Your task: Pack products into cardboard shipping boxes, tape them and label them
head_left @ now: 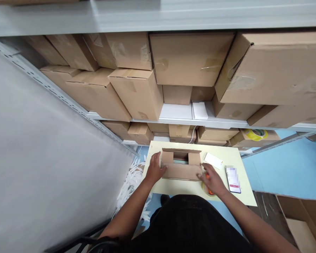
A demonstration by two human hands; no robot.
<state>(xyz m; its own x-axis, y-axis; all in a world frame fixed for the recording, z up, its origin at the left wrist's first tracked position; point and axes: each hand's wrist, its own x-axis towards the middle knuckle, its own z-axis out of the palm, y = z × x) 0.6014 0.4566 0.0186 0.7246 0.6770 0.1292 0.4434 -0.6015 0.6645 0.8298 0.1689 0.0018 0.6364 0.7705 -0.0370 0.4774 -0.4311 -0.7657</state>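
Observation:
A small cardboard box (183,171) lies on the cream tabletop with its top flaps partly raised, a gap showing between its short end flaps. My left hand (155,169) grips the box's left end, thumb over the near flap and fingers along the side. At the right end, my right hand (212,180) has its thumb and fingertips on the box corner. Beneath that palm sits an orange tape dispenser (210,192) with clear tape, partly covered by the hand. The inside of the box is mostly hidden.
On the cream table (242,196) lie a white card or packet (213,160) and a phone (233,179). Shelves ahead hold several cardboard boxes (192,59) and a yellow tape roll (256,134). White paper strips (131,182) litter the floor at left, beside a wall.

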